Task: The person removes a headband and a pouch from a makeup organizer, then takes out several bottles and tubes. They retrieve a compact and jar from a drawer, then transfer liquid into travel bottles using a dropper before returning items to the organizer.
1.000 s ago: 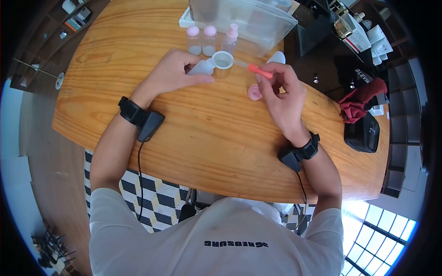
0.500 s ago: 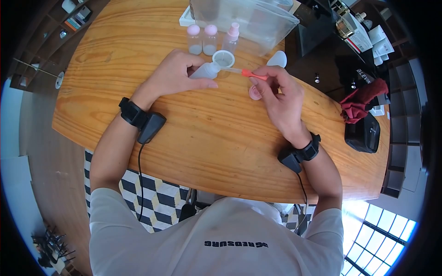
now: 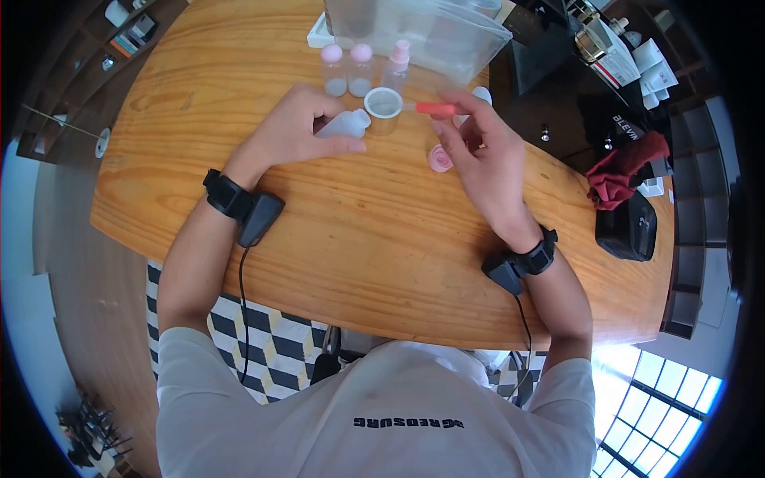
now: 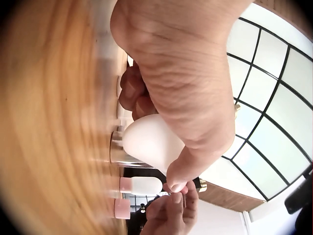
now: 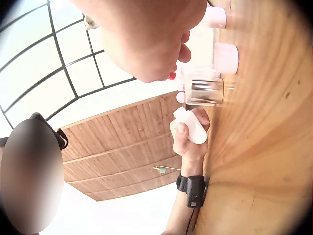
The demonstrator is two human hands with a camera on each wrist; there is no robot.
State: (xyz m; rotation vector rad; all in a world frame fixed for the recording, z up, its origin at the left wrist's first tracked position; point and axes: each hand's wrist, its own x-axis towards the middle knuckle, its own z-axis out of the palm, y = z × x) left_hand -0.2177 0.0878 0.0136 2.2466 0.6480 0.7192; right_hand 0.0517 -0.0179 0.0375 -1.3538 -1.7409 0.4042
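Note:
My left hand (image 3: 299, 127) grips a small frosted white bottle (image 3: 345, 123), tilted with its uncapped neck toward the right. In the left wrist view, the thumb lies along the side of the bottle (image 4: 151, 142). My right hand (image 3: 492, 163) pinches the red bulb of a dropper (image 3: 435, 108), whose clear tube points left to the rim of a round cup (image 3: 383, 103) with a white rim. The cup stands just beyond the bottle's mouth; in the right wrist view its side looks shiny and metallic. A pink cap (image 3: 439, 158) lies on the table beside the right fingers.
Two clear bottles with round pink caps (image 3: 331, 54) and a pink-topped spray bottle (image 3: 396, 68) stand behind the cup. A clear plastic bag (image 3: 422, 36) is farther back. Partly behind the right hand is a white item (image 3: 483, 94). A black case (image 3: 626, 227) sits at the right.
The dropper tube went from the cup's rim to the bottle's mouth, then back to the cup as the right hand shifted slightly. The left hand keeps holding the bottle, now a little apart from the dropper.

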